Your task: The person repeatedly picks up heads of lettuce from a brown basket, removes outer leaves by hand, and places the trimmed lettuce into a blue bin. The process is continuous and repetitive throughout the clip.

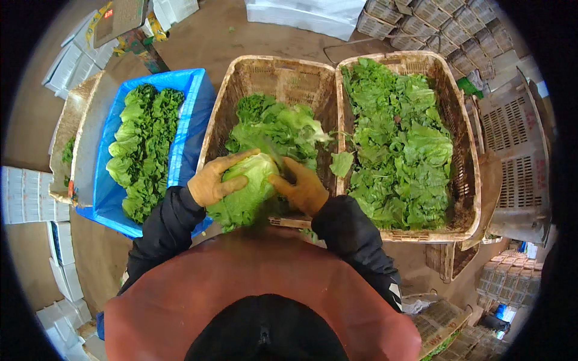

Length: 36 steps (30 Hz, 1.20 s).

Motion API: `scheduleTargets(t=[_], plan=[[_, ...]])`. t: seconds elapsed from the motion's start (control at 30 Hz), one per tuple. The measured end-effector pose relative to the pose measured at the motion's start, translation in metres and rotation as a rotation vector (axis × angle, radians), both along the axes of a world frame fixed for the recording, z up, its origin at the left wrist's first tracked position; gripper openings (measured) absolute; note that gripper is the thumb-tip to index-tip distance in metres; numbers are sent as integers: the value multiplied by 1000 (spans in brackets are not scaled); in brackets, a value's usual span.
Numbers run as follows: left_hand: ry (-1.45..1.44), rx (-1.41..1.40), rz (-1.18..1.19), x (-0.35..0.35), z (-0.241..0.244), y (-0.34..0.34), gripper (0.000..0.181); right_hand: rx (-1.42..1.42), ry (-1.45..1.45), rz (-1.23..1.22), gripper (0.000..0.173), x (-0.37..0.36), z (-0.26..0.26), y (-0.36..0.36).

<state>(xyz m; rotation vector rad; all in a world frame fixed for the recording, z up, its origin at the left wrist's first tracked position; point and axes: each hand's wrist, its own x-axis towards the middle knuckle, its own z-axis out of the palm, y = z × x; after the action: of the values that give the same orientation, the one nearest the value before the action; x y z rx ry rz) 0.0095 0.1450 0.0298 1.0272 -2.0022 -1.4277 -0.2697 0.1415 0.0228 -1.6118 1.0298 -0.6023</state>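
My left hand (218, 177), in a tan work glove, grips a head of green lettuce (251, 180) held over the near edge of the middle crate. The gloved right hand (301, 186) is at the right side of that head, its thumb against the leaves. Between its fingers and the lettuce is something thin and blurred; I cannot tell whether it is a leaf or a blade. Below the hands, loose lettuce leaves (282, 128) lie in the brown plastic crate (275, 74). Left of it, a box lined with blue plastic film (192, 94) holds lettuce heads (146, 149) in rows.
Adjoining on the right is another dirty plastic crate (467, 180), piled with lettuce leaves (402, 149). One torn leaf (342, 163) hangs at the rims between the crates. A platform scale (119, 22) stands back left. White foam boxes (307, 16) and stacked crates (433, 22) are farther back.
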Motion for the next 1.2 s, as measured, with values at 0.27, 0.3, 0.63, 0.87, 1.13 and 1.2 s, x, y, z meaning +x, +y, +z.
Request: scheduleTargets(t=[0.27,0.3,0.63,0.87,1.13,1.2], plan=[[-129,-261,485,3,-49,4,34,20,124,-212,57,-14,-42,-25],[-191,-404,426,0,-55,2,36,388,-197,-186,58,-7,-55,-19],[-546,107,322,23,-29,-32,72,611,-735,-306,52,-12,-78,1],[96,-133,815,30,-37,23,87,461,-318,58,49,82,-75,2],[439,-97,1721,311,-92,103,61,566,-200,132,51,152,-62,-12],[73,-178,1936,365,-132,92,66,590,-222,211,48,156,-63,-12]])
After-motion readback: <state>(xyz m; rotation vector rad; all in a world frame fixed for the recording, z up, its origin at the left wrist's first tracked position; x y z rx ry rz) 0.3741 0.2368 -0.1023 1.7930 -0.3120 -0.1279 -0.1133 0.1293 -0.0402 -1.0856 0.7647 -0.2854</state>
